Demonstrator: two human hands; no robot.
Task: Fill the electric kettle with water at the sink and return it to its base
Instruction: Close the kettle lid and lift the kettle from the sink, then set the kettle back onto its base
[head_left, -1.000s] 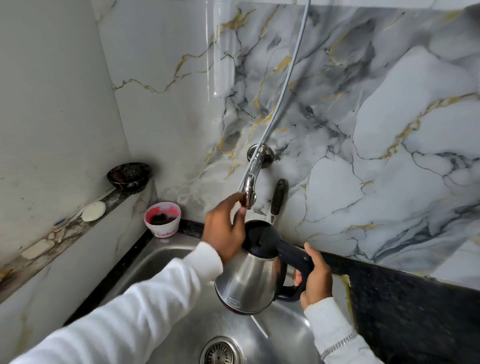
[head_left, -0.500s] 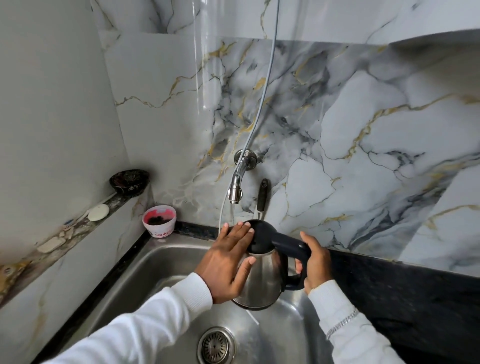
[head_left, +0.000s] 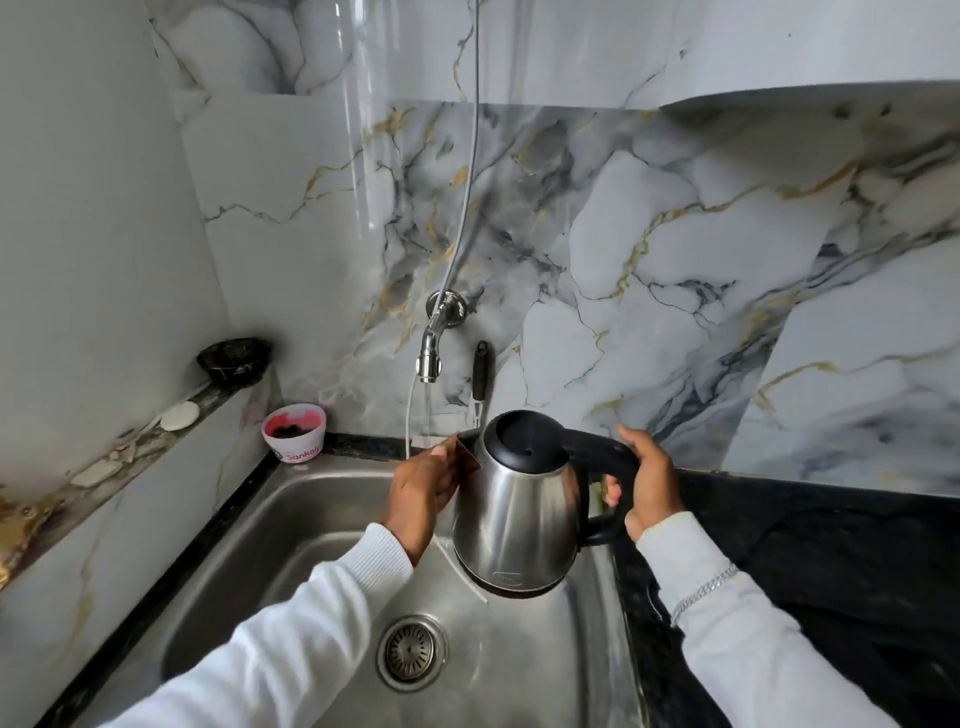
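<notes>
While tap (head_left: 430, 358) runs: R hand (head_left: 649, 480) w/ kettle (head_left: 519, 509)

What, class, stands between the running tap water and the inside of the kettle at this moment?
The kettle's black lid appears shut over the opening. The stream from the tap falls beside the spout, behind the left hand. The right hand holds the handle. Whether any water enters through the spout cannot be told.

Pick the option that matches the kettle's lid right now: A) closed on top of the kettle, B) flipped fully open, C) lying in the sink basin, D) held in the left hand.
A: the black lid sits closed on the steel kettle, which the right hand holds by its handle.
</notes>
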